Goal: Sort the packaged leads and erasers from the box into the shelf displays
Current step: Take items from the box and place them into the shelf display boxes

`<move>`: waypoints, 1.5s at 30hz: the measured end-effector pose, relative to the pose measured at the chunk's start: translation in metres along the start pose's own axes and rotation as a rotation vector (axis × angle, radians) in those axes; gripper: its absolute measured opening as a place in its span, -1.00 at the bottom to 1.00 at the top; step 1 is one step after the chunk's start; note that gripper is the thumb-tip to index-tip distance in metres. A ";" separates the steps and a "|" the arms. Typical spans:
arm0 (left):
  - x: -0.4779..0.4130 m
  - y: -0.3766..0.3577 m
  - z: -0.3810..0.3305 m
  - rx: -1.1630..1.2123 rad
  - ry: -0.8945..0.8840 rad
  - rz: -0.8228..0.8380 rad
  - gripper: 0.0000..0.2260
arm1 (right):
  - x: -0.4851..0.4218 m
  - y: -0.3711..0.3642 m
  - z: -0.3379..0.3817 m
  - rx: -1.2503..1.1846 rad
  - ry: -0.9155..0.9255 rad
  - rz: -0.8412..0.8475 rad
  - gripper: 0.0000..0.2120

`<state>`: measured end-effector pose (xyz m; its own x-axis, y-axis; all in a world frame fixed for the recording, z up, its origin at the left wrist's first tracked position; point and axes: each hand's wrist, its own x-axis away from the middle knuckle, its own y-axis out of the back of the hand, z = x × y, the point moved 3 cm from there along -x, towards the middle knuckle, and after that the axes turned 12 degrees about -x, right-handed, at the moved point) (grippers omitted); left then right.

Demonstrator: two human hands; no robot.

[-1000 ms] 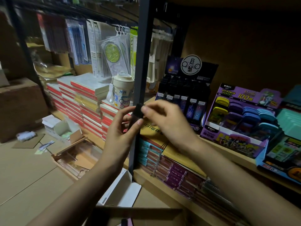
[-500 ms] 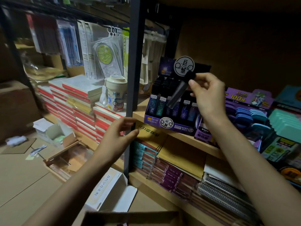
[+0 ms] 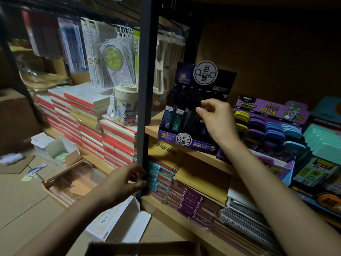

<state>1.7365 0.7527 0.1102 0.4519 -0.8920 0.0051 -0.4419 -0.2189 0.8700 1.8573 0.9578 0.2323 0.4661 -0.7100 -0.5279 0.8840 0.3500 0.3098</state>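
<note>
Lead case point(image 3: 191, 117) pinched at top by right hand point(image 3: 218, 120), lower end among front row of display point(image 3: 186, 145) on shelf. Left hand point(image 3: 125, 180) empty, fingers slack beside post point(image 3: 147, 71). Advice: straighten case, align with slot, press level with neighbours.

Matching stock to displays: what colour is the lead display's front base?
The lead display has a purple front base, clearest in the head view.

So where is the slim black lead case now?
Head view, centre-right: the right hand pinches the slim black lead case at the purple display box, right of the dark shelf post.
</note>
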 end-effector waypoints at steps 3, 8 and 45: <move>0.006 0.002 0.008 0.025 0.029 -0.031 -0.84 | -0.002 -0.001 -0.005 0.044 -0.023 -0.017 -0.83; 0.022 0.015 0.009 0.076 0.038 -0.048 -0.83 | 0.012 0.005 0.007 0.304 0.112 0.030 -0.79; 0.201 -0.362 0.124 0.180 0.903 0.491 -0.24 | 0.485 -0.107 -0.247 0.154 -0.999 0.957 -0.39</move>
<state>1.8912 0.6039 -0.2645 0.5697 -0.2870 0.7701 -0.8094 -0.0336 0.5863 1.9973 0.7269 -0.2529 0.6007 -0.3894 0.6982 0.1967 0.9185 0.3431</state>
